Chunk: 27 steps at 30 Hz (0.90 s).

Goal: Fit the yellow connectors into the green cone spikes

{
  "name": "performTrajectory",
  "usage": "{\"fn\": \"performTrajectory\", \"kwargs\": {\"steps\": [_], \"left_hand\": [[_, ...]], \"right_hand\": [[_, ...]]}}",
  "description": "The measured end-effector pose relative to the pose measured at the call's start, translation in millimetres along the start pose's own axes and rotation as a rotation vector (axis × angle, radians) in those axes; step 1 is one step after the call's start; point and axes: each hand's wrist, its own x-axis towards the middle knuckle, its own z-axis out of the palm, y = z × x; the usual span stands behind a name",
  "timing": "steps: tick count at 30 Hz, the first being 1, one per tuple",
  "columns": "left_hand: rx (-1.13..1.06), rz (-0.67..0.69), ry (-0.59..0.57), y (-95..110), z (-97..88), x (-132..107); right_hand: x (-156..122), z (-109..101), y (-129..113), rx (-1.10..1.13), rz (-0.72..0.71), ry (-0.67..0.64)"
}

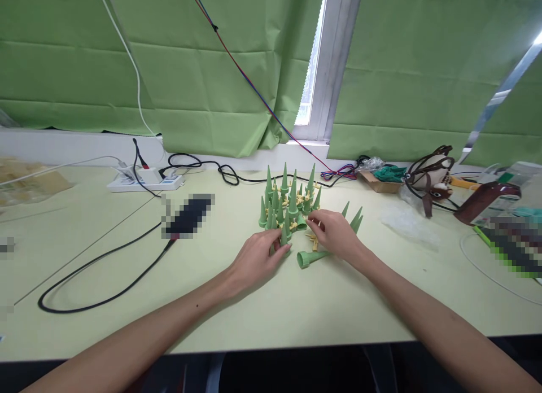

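My left hand (257, 256) is closed round a green plastic spike (284, 233), which stands point up at the near edge of a cluster. My right hand (336, 232) has its fingers curled in a pinch beside the open collar of a green spike (301, 222); what lies between the fingertips is hidden. Several more green spikes (293, 198) stand upright in the cluster, with small yellow valve-like pieces (300, 200) among them. Another green spike (308, 258) lies on its side below my right hand, near a yellow piece (314, 243).
More spikes (355, 219) show behind my right hand. A crumpled plastic bag (410, 223), a cardboard box (379, 182) and a dark red bottle (486, 202) are to the right. At left are a power strip (146, 182) and a looped black cable (84, 309) on the table (254, 325).
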Motion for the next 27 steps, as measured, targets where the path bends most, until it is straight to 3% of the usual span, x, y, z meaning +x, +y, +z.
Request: {"fn": "performTrajectory", "kwargs": {"steps": [13, 23, 27], "left_hand": [[-0.063, 0.009, 0.051, -2.4, 0.1, -1.7], [-0.132, -0.026, 0.092, -6.5, 0.3, -1.1], [-0.141, 0.078, 0.147, -5.4, 1.0, -1.8]], "right_hand": [[-1.4, -3.8, -1.3, -0.162, 0.115, -0.217], [-2.7, -5.2, -5.7, -0.151, 0.111, -0.257], [-3.5, -5.7, -8.5, -0.168, 0.127, -0.254]]}}
